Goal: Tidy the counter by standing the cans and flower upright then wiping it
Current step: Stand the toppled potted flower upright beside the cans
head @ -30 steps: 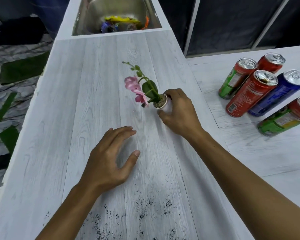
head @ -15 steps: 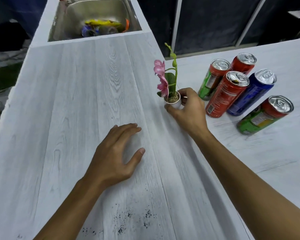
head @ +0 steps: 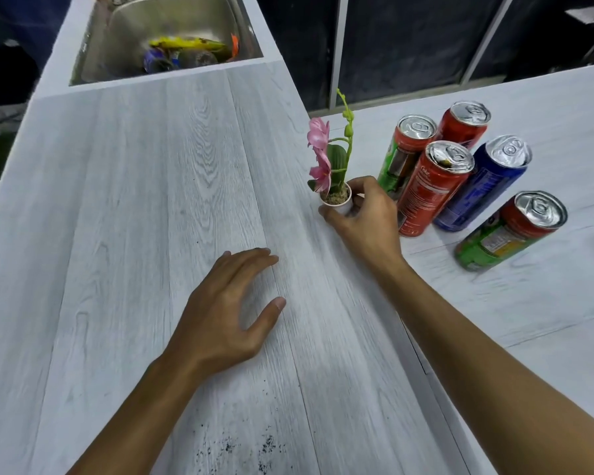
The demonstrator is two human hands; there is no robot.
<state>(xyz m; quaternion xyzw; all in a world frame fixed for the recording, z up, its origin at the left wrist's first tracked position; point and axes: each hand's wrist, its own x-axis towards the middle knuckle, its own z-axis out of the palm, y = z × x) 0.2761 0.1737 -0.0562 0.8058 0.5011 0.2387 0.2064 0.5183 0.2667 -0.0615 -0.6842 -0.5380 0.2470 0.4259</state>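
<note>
On the white wood-grain counter (head: 151,234), right of centre: flower upright, held at its pot.
The right hand (head: 364,217) grips the small white pot (head: 340,202) of the pink flower (head: 319,156), thumb and fingers curled round it. The stem stands upright, just left of 5 cans (head: 432,186) grouped at the far right, tops showing. The left hand (head: 227,313) rests on the counter nearer, fingers relaxed, holding nothing. Dark specks (head: 247,447) lie on the near surface. A steel sink (head: 124,46) at the far end holds mixed items.
</note>
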